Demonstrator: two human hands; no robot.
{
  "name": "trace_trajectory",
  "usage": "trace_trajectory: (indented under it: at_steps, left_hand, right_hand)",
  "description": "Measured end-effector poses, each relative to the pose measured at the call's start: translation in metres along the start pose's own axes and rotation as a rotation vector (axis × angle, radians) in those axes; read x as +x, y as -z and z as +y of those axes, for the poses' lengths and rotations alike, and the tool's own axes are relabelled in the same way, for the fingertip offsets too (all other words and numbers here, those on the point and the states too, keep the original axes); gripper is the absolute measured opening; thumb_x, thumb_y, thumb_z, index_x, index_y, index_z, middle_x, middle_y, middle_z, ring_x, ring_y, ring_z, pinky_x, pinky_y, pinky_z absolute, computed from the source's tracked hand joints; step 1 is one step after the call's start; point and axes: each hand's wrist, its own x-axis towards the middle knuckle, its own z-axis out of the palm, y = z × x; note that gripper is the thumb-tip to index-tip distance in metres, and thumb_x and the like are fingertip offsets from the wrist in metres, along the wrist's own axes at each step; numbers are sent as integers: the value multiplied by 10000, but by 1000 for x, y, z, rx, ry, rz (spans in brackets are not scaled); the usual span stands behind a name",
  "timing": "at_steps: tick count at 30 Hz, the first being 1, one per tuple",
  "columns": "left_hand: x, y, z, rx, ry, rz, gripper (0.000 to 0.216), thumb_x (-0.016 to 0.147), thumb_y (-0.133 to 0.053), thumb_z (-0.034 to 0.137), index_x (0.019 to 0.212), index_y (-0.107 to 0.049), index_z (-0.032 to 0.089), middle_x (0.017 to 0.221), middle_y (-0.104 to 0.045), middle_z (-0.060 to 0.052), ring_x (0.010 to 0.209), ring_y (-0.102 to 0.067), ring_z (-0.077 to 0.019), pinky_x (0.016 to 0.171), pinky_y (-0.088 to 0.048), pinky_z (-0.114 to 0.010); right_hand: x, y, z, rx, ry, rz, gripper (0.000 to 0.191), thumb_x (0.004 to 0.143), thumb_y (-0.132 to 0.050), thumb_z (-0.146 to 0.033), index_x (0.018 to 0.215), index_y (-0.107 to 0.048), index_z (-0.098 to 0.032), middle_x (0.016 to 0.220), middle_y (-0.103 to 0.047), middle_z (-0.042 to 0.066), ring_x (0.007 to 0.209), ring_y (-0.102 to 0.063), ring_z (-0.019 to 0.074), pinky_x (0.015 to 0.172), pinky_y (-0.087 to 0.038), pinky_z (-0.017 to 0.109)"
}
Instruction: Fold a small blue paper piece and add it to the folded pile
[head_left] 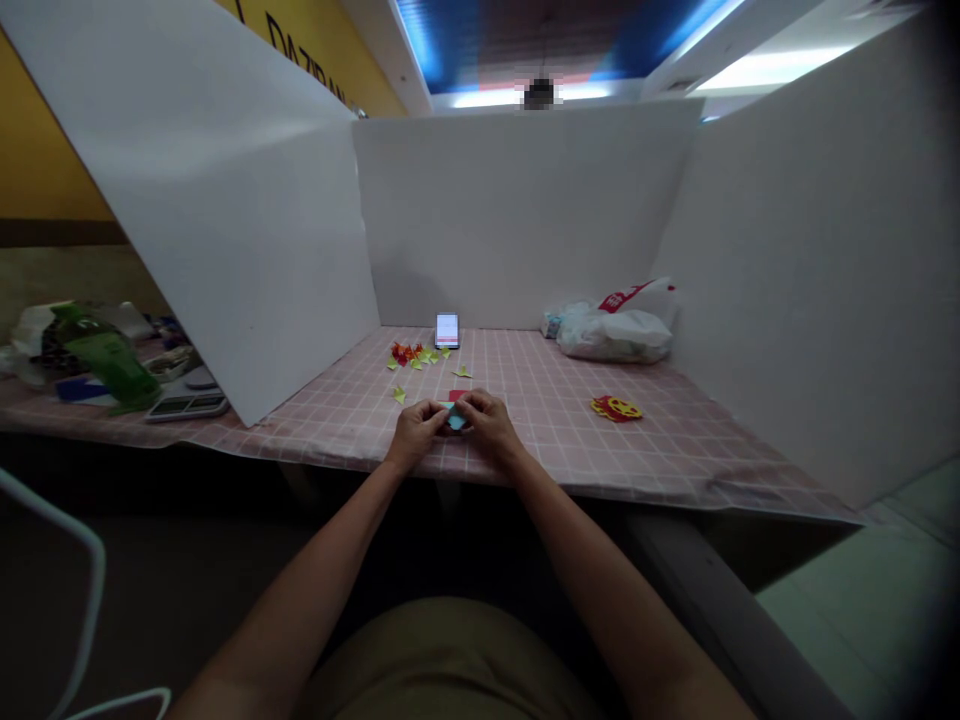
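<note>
Between both hands, just above the front of the table, is a small piece of light blue paper (456,418). My left hand (417,432) pinches its left side with closed fingers. On the right side my right hand (489,424) grips it the same way, its fingertips covering part of the paper. Right behind the hands lies red paper (457,395), partly hidden by them. Single yellow-green folded paper pieces (463,372) rest farther back, and another folded piece (399,395) sits left of the hands.
A cluster of orange-red folded paper (407,352) lies at the back left, near an upright phone (447,330). Red and yellow cut-outs (615,408) lie to the right. A white plastic bag (615,332) stands at the back right. White panels (525,220) enclose the checked table (540,440).
</note>
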Motion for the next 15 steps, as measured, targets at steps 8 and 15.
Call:
trace_trajectory:
  at_steps: [8,15]
  left_hand:
    - [0,0,-2,-47,-1,29,333,659,-808,443,755,-679,152,673,-699,-10,620,-666,-160,662,-562,-303]
    - [0,-1,-2,-29,7,18,313,668,-805,432,755,-690,154,673,-700,-13,602,-661,-163,635,-554,-301]
  right_hand:
    - [-3,-3,3,31,-11,-44,190,753,-674,-385,727,-644,-200,702,-609,7,655,-553,158,621,-448,279]
    - [-2,-2,-5,-30,63,41,185,719,-719,-338,629,-614,-214,777,-561,18,776,-530,180,700,-430,294]
